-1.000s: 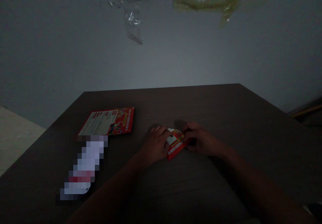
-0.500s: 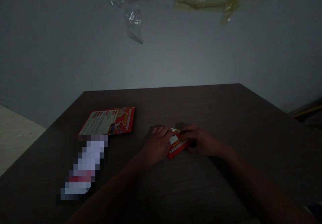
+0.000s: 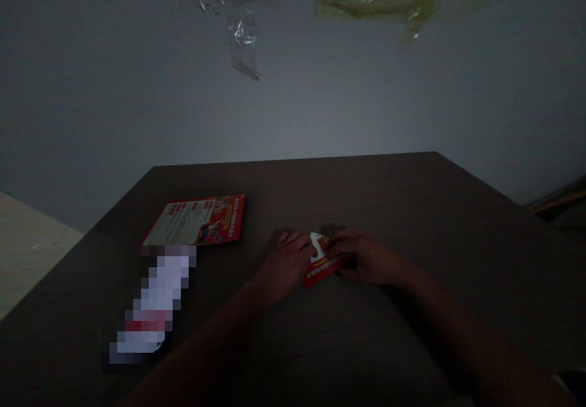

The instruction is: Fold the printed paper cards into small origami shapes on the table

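A small red printed paper (image 3: pixel 321 268), with white lettering and a white patch, lies folded on the table between my hands. On its left side, my left hand (image 3: pixel 289 263) presses down with bent fingers, holding that edge. My right hand (image 3: pixel 354 255) grips the right end, its fingers curled and its thumb low beside the paper. Both hands cover parts of the paper, so its full outline is hidden.
A red and cream printed leaflet (image 3: pixel 195 221) lies at the table's left. Below it is a long pale item (image 3: pixel 160 297), blurred by pixels. The dark wooden table (image 3: pixel 357 190) meets a grey wall with tape (image 3: pixel 366 5) on it.
The paper's red front strip looks narrower and more of the white patch shows. My hands have shifted only slightly; the leaflet and the blurred item stay in place.
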Available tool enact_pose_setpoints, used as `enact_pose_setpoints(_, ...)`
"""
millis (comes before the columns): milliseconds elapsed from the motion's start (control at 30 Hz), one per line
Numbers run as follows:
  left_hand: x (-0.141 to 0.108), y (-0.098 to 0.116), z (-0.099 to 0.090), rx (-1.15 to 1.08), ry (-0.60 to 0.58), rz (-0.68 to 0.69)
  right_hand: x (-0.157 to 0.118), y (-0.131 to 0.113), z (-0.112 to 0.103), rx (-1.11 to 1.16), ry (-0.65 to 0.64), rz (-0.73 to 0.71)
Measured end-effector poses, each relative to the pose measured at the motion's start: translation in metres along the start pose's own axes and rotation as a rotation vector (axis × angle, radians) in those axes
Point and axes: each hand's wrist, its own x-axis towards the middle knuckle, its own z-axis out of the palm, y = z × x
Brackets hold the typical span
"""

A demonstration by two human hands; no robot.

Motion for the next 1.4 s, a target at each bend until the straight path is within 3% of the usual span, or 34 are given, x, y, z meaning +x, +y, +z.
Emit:
enact_pose_setpoints(267, 0.0, 0.003, -0.003, -0.007, 0.018, 0.015, -0.001, 0.002, 0.001, -0.013, -0.006, 0.013)
enact_pose_setpoints(700, 0.002, 0.0, -0.002, -0.107, 0.045, -0.107, 0.0, -0.002, 0.001, 0.007, -0.027, -0.074)
enact_pose_setpoints(967, 0.0, -0.003, 0.001, -0.212, 0.053, -0.02, 0.0, -0.004, 0.003, 0.035, -0.038, -0.05)
enact_pose_setpoints(1233, -0.006, 0.012, -0.018, -0.213, -0.039, 0.047, -0.001, -0.002, 0.005, 0.07, -0.031, -0.038)
enact_pose_setpoints(1400, -0.005, 0.013, -0.02, -0.165, -0.048, 0.066, -0.002, -0.001, 0.006, 0.068, -0.025, -0.031)
